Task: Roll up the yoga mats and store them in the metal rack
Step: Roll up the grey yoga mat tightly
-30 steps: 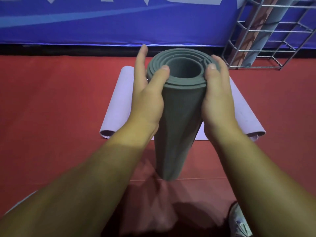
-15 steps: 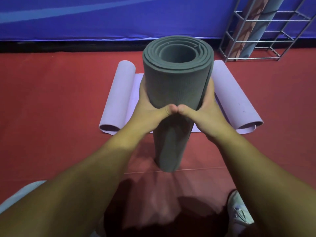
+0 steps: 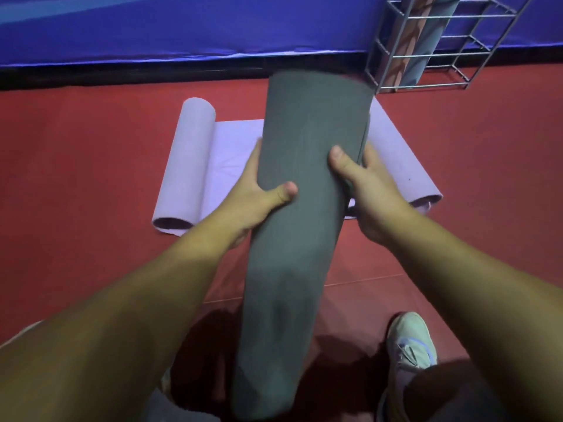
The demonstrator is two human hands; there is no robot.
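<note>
Single head-worn wide-angle view, facing forward and steeply down, close over both forearms; red padded floor [image 3: 76,166] fills the frame.

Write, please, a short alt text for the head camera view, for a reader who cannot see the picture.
Both hands, left hand and right hand, grip a rolled grey yoga mat held tilted above a red floor. Behind it lies a lilac mat with both ends curled, and a metal rack holding rolled mats stands at upper right.
</note>
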